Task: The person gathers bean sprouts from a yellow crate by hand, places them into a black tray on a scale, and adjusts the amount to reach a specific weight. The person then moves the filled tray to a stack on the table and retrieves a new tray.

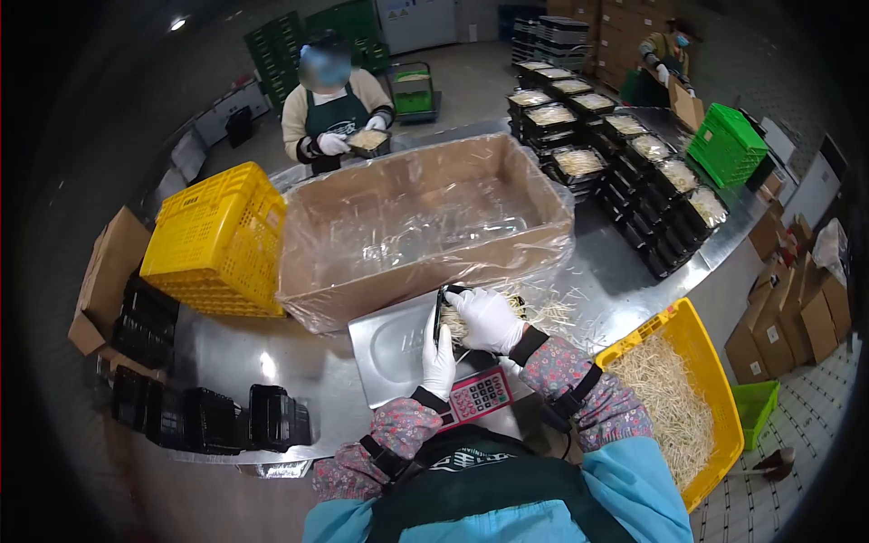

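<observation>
At the near edge of the steel table (312,366), a scale's pink keypad (480,395) sits below the person's wrists. The gloved left hand (438,364) has the left rim of a black tray (443,312) between thumb and fingers; the gloved right hand (489,321) is half curled over the pale, thin stalks (453,326) in it, its grip hidden. The tray is over the right part of the scale's metal platform (385,348); whether it rests there cannot be told. A yellow crate (717,398) of stalks stands right. Beyond lies a plastic-lined carton (416,282), then filled trays (579,163) stacked right, and a co-worker (339,113) holding another tray (369,142).
</observation>
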The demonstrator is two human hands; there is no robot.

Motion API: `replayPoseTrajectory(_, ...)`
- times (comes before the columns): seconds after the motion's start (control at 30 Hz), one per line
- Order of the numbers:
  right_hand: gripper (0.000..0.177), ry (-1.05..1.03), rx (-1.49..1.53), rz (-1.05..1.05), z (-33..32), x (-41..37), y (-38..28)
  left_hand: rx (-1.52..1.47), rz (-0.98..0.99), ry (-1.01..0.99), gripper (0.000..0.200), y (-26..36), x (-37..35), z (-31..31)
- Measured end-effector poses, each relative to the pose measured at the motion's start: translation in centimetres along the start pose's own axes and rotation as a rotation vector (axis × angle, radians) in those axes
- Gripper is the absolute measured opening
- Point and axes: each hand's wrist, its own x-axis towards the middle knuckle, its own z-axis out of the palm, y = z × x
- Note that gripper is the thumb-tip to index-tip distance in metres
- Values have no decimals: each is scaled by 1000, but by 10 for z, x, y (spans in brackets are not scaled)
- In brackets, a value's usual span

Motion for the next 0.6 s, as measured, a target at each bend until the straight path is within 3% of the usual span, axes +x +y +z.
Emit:
replayPoseTrajectory(0.07,61,-186,8,-48,25,24,-11,103,-103,-45,51,-13,6,-50)
replayPoseTrajectory(0.13,62,-332,17,-88,49,38,-19,630,-89,-38,59,6,12,-82)
replayPoseTrajectory(0.17,61,-322,-1,-128,60,40,-24,1011,199,57,67,-3,15,-97)
replayPoseTrajectory(0.2,59,-275,-26,-159,80,40,-25,980,403,62,71,18,20,-97)
replayPoseTrajectory(0.27,59,-261,13,-112,77,46,-39,866,295,-135,72,43,29,-91)
replayPoseTrajectory(0.3,63,-338,-55,-88,86,48,-39,1179,339,-229,68,42,35,-92)
replayPoseTrajectory(0.4,72,-360,198,-95,96,49,-18,1281,243,-249,62,44,36,-88)
replayPoseTrajectory(0.47,93,-405,502,-60,83,46,-5,1275,270,-199,58,35,34,-89)
replayPoseTrajectory(0.53,93,-443,731,-1,60,46,3,1319,262,-197,57,35,34,-88)
replayPoseTrajectory(0.6,82,-424,693,2,32,43,21,1212,264,-223,56,36,34,-91)
